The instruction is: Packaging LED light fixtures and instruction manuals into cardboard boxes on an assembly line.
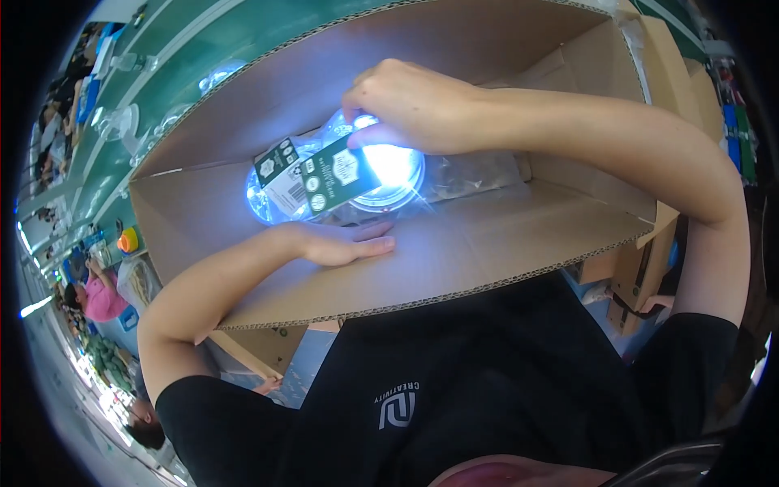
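Observation:
Inside an open cardboard box (pixel 487 243), my right hand (pixel 414 109) reaches down with fingers closed on a clear round plastic container (pixel 406 191). Its green-and-white printed card (pixel 337 174) lies under my thumb. Bright glare washes out part of the container. To its left sits a second clear plastic piece (pixel 260 199) with a dark green and white label (pixel 284 178). My left hand (pixel 345 243) rests on the near inner wall of the box with fingers stretched out, holding nothing. A crumpled clear plastic bag (pixel 475 174) lies on the box bottom to the right.
Beyond the box stretches a green surface (pixel 191 40) with several clear plastic containers (pixel 118 122) on it. More cardboard boxes (pixel 641 268) stand at the right. A person in pink (pixel 104 299) and an orange object (pixel 127 239) are off to the left.

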Available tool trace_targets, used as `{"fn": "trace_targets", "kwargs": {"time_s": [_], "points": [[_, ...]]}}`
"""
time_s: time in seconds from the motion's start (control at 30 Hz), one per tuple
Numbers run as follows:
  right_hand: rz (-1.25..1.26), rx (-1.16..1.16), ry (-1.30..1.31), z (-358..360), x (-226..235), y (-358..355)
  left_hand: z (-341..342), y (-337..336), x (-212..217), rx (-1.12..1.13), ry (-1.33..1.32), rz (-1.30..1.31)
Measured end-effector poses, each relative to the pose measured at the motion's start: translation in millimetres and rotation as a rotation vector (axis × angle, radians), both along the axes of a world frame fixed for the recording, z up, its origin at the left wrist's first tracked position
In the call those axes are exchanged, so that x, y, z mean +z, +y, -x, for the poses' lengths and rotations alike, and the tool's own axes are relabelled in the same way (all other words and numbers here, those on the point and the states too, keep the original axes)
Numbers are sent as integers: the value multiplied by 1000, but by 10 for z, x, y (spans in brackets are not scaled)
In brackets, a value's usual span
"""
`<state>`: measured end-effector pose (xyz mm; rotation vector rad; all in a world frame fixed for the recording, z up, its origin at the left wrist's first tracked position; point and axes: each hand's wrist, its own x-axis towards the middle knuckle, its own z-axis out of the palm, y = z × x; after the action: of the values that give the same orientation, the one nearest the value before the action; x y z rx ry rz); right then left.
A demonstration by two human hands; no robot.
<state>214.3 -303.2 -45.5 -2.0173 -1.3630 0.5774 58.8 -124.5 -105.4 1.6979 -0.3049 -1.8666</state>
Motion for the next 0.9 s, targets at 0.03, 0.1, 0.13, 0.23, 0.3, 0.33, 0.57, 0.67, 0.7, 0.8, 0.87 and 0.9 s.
{"fn": "trace_targets", "kwargs": {"time_s": [0.03,0.1,0.13,0.23,0.3,0.33,0.57,0.67,0.7,0.8,0.87,0.9], "points": [[37,33,-14,0,-30,50,-11,12,-29,-18,-17,-15],[124,96,-56,26,-32,137,-16,-34,-6,-35,-34,-12],[146,94,-47,24,-32,154,-60,-45,29,-41,-28,-16],[187,144,-55,74,6,224,-68,-53,92,-66,-61,-19],[189,111,-18,25,-130,219,-135,-100,134,-89,-20,-27],[186,78,20,-17,-189,219,-162,-106,146,-89,-25,-28],[108,4,-27,-114,-445,276,-170,-101,78,-145,-109,-37],[165,81,-85,-142,-435,251,-215,-77,91,-124,-104,-19],[163,81,-87,-153,-436,244,-238,-72,108,-107,-88,3],[214,128,-121,-157,-478,227,-250,-31,59,-113,-114,2],[175,228,-159,-140,-499,236,-268,-14,86,-131,-125,-10],[172,223,-160,-121,-499,245,-286,-7,129,-146,-134,-22]]}}
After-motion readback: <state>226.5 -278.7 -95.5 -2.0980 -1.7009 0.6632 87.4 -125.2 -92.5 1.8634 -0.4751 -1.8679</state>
